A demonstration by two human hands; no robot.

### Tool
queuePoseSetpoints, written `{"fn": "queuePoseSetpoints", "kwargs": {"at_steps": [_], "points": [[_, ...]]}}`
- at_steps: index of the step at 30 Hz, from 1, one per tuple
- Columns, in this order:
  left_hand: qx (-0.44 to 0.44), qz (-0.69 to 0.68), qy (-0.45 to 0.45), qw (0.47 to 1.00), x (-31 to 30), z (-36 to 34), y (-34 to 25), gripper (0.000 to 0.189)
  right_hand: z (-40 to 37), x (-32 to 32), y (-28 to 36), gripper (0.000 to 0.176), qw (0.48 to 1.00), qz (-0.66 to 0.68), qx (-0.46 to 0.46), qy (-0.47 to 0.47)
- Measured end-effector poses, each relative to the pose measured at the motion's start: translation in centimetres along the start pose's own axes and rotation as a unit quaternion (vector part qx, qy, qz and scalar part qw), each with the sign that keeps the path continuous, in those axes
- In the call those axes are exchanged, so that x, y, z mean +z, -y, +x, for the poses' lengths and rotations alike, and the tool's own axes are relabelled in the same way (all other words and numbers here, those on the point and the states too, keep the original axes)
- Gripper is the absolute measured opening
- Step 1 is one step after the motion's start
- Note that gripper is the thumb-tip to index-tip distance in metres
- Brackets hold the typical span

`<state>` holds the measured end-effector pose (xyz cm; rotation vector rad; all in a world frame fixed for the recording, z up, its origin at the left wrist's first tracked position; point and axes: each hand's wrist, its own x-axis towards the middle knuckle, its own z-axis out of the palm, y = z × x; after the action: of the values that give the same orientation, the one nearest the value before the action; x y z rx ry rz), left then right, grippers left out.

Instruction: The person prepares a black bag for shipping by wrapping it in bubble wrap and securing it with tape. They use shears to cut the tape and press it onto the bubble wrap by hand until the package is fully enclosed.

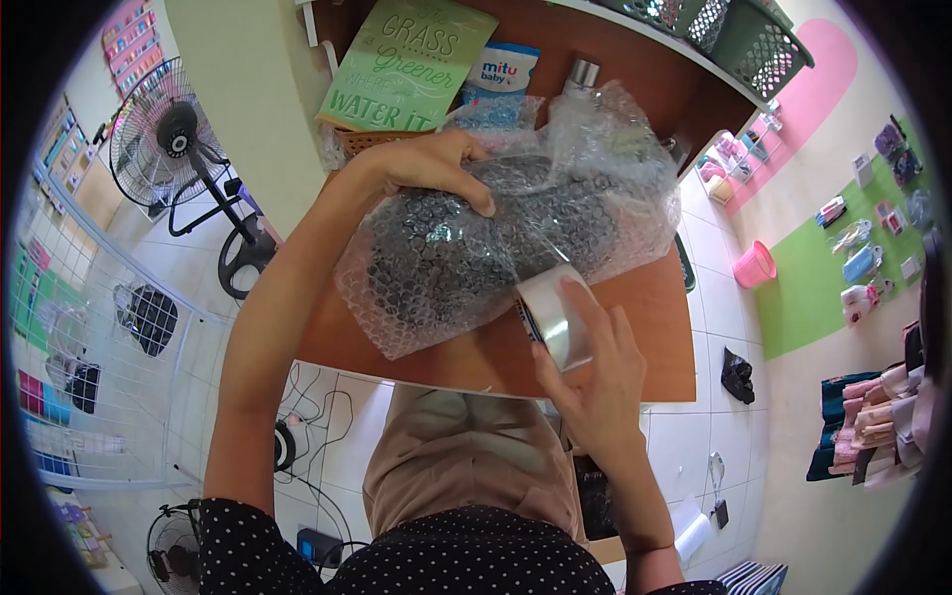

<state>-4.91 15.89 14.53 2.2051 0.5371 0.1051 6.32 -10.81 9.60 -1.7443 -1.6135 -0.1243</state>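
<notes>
A dark item wrapped in bubble wrap (pixel 436 258) lies across the wooden table (pixel 654 327). My left hand (pixel 441 169) presses on the top of the bundle, its thumb stretched over the plastic and its fingers partly hidden behind. In my right hand (pixel 595 367) is a wide roll of clear tape (pixel 560 317), held at the bundle's near edge. A strip of tape runs from the roll up over the wrap. Loose bubble wrap (pixel 615 129) bunches up at the bundle's far right side.
Behind the bundle stand a green book (pixel 407 64), a mitu baby pack (pixel 506 69) and a silver-capped bottle (pixel 583 74). Green baskets (pixel 734 45) sit on the shelf above. A fan (pixel 178 129) is at the left, a pink bin (pixel 756 265) at the right.
</notes>
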Motion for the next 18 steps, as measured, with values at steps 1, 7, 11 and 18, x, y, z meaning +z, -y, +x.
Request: {"fn": "queuePoseSetpoints", "kwargs": {"at_steps": [1, 7, 11, 18], "points": [[-0.006, -0.073, 0.024, 0.997, -0.1, 0.0, 0.6, 0.057, 0.1, -0.1, -0.4, 0.056, 0.999, 0.023, -0.026, -0.029], [-0.051, -0.231, 0.095, 0.967, 0.1, 1.3, 3.4, 0.049, 2.2, -2.0, 0.6, 0.047, 0.999, 0.012, 0.003, 0.031], [-0.076, -0.302, 0.145, 0.939, 0.7, 2.6, 6.6, 0.053, 3.8, -1.4, 1.2, 0.045, 0.988, -0.076, 0.055, 0.125], [-0.117, -0.219, 0.049, 0.967, 0.4, 1.5, 9.2, 0.059, 5.2, 1.2, 0.2, 0.053, 0.987, -0.066, 0.036, 0.139]]}}
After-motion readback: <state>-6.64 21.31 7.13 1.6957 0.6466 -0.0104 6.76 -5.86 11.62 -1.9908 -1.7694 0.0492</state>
